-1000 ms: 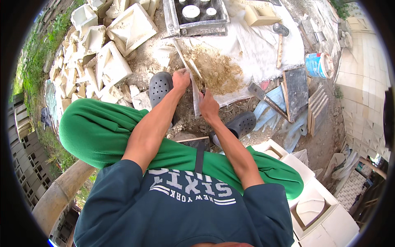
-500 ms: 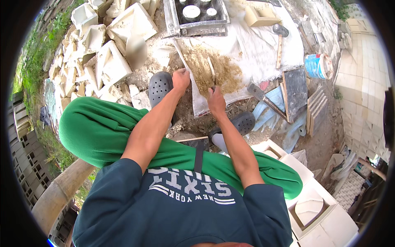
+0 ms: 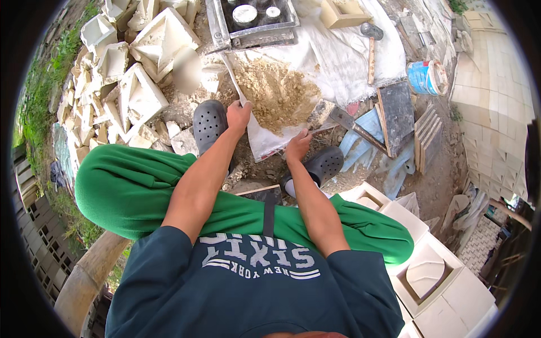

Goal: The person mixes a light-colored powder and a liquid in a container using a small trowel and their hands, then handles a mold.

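Note:
My left hand is closed on the left edge of a white sheet, which is pulled up into a fold there. On the sheet lies a heap of damp, tan sandy material. My right hand is closed at the near right corner of the sheet, around what looks like a trowel's handle. The trowel's blade, coated with sand, lies at the right edge of the heap; fingers hide most of the handle.
Broken cream mould pieces pile up at left. A dark framed mould stands at the far side, with a mallet to its right. A blue-and-white bucket, dark boards and cream blocks are at right.
My right hand has drawn back toward me and turned the trowel, whose blade has left the middle of the heap for its right side. My left hand keeps its hold on the sheet.

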`<state>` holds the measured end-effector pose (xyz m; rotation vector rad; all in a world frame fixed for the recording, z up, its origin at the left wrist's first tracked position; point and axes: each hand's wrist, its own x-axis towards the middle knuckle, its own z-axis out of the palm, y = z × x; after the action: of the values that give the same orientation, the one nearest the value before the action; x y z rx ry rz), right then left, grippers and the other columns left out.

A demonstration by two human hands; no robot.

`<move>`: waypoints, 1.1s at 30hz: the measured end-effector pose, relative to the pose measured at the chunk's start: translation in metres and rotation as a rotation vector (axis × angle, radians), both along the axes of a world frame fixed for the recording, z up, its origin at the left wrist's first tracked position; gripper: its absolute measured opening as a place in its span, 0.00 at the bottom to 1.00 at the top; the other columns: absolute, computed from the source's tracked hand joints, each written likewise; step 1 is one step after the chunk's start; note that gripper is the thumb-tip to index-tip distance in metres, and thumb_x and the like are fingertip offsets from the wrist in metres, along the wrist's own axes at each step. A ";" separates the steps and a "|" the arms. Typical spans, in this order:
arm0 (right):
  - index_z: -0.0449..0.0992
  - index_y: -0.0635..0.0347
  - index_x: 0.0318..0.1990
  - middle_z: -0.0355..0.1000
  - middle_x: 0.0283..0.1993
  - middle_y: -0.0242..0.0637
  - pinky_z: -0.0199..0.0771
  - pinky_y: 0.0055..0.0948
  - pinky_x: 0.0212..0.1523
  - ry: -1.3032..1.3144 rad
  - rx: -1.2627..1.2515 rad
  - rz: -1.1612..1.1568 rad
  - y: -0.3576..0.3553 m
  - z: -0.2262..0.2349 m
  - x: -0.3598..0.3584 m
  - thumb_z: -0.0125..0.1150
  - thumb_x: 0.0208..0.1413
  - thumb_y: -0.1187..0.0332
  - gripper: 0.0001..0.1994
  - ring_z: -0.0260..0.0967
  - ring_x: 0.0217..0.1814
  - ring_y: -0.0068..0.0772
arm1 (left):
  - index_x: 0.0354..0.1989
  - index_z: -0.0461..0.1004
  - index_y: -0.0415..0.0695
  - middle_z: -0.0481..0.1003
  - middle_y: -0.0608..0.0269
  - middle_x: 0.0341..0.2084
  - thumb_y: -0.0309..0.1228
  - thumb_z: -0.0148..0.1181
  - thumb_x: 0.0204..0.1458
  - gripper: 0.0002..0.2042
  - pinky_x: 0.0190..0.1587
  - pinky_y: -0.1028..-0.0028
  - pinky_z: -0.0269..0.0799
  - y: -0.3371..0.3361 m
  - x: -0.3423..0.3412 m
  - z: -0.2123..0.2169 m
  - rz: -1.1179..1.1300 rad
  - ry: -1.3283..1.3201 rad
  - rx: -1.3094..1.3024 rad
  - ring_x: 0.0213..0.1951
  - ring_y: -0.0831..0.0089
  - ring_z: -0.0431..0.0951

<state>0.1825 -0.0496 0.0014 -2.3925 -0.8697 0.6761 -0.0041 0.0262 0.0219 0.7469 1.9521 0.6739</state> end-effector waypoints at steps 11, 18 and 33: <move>0.65 0.64 0.42 0.71 0.32 0.66 0.65 0.59 0.38 0.053 0.072 0.323 -0.008 0.013 -0.024 0.38 0.66 0.54 0.19 0.68 0.38 0.71 | 0.33 0.78 0.34 0.78 0.49 0.25 0.36 0.54 0.50 0.15 0.37 0.65 0.71 -0.015 -0.001 -0.021 -0.093 0.039 -0.018 0.32 0.62 0.80; 0.65 0.60 0.43 0.71 0.33 0.65 0.64 0.60 0.39 -0.052 -0.013 0.133 0.002 -0.004 -0.002 0.37 0.66 0.52 0.20 0.68 0.40 0.72 | 0.36 0.78 0.34 0.79 0.48 0.29 0.35 0.56 0.48 0.15 0.38 0.65 0.72 -0.026 0.004 -0.030 -0.171 -0.016 -0.033 0.34 0.59 0.80; 0.67 0.65 0.46 0.72 0.32 0.64 0.65 0.58 0.41 0.007 -0.074 0.274 0.050 0.000 0.030 0.34 0.65 0.50 0.25 0.69 0.41 0.68 | 0.35 0.77 0.34 0.78 0.41 0.32 0.33 0.54 0.48 0.14 0.41 0.59 0.72 -0.024 0.001 -0.032 -0.166 -0.041 0.006 0.39 0.48 0.79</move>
<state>0.2124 0.0001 0.0013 -2.3558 -1.2029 0.8329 -0.0033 0.0021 -0.0102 0.8811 1.8282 0.5896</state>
